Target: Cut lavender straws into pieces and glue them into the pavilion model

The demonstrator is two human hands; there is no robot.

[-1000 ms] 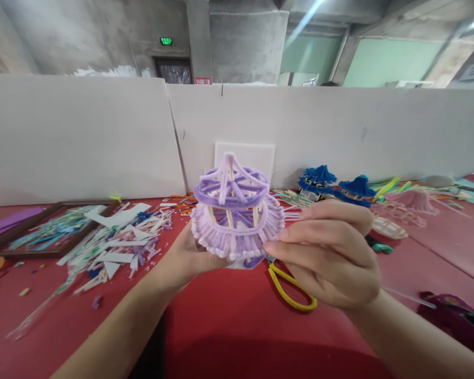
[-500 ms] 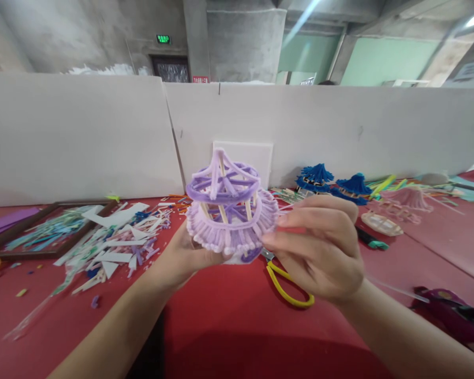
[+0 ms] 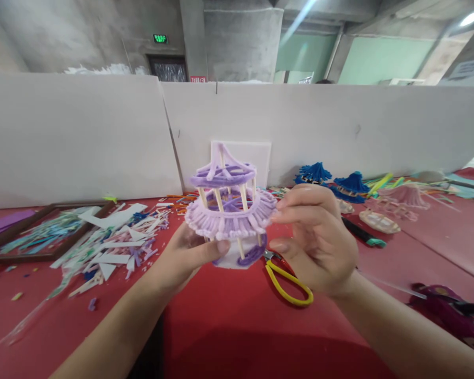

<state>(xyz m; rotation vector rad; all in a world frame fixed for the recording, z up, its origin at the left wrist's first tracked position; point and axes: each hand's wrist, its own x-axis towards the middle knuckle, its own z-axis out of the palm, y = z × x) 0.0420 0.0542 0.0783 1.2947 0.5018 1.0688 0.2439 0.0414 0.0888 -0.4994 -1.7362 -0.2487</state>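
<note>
Lilac fuzzy-stemmed round pavilion model (image 3: 227, 227) could buckle if left hand (image 3: 183, 256), clamped at eight o'clock, over-squeezes; right hand (image 3: 322, 239) parted, three o'clock.

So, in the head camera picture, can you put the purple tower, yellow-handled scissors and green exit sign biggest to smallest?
1. Purple tower
2. Yellow-handled scissors, partly hidden
3. Green exit sign
That's only how they look: the sign is far back.

The pavilion (image 3: 231, 225) is fuzzy and matt; its posts (image 3: 244, 197), partly hidden, look like smooth wood.
</note>
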